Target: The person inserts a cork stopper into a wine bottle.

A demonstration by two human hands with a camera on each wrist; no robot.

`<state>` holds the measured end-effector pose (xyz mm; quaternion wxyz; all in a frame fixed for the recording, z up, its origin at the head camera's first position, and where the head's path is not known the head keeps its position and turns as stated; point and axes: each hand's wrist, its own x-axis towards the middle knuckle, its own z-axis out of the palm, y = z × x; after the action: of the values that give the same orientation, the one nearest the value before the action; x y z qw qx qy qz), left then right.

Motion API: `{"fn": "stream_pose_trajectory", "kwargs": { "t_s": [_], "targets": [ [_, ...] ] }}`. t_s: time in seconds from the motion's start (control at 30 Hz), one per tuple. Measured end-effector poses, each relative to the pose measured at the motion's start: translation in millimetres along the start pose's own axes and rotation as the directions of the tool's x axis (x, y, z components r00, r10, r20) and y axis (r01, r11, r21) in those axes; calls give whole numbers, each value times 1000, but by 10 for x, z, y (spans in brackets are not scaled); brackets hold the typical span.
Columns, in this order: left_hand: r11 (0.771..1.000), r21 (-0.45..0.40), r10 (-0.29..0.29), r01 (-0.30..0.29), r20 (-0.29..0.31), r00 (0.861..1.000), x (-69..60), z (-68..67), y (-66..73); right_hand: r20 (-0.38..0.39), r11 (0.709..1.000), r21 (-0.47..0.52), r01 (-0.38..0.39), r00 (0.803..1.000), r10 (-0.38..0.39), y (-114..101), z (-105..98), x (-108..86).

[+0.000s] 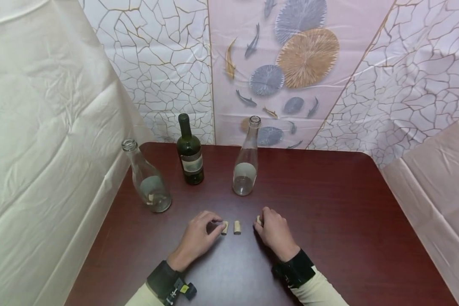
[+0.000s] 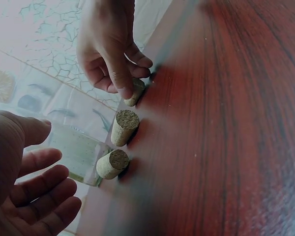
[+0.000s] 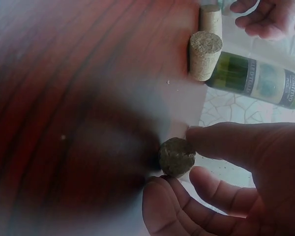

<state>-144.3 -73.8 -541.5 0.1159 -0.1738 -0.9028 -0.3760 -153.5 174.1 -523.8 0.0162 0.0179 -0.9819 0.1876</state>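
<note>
Three corks stand in a row on the dark red table (image 1: 329, 191). The left cork (image 1: 225, 228) is beside my left hand (image 1: 199, 238); in the left wrist view that hand (image 2: 24, 172) has relaxed, spread fingers, with a gap to the nearest cork (image 2: 112, 164). The middle cork (image 1: 237, 227) stands untouched. My right hand (image 1: 276, 233) has thumb and fingers around the right cork (image 1: 258, 220); the right wrist view shows this cork (image 3: 177, 157) between the thumb and fingers of that hand (image 3: 226, 182).
Behind the corks stand a clear bottle (image 1: 245, 170) and a green bottle (image 1: 191, 159) with a label. Another clear bottle (image 1: 151, 185), with a small piece inside, stands at the left edge. Patterned cloth (image 1: 168, 63) hangs behind the table.
</note>
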Motion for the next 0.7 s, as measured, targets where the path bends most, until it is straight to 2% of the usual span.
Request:
{"fn": "stream_pose_trajectory", "kwargs": {
  "t_s": [0.37, 0.53, 0.63, 0.7],
  "targets": [
    [1000, -16, -1, 1, 12, 1000, 28, 2, 39, -22, 999, 31, 30, 999, -29, 7, -23, -19],
    [992, -102, -74, 79, 53, 996, 114, -12, 127, -75, 996, 53, 66, 995, -62, -61, -110, -43],
    [971, -196, -123, 138, 90, 988, 226, -3, 194, -108, 995, 57, 87, 991, -80, -122, -174, -59],
    [949, -263, -149, 177, 122, 981, 323, 13, 237, -130, 993, 62, 98, 988, -89, -167, -223, -73]
  ]
}}
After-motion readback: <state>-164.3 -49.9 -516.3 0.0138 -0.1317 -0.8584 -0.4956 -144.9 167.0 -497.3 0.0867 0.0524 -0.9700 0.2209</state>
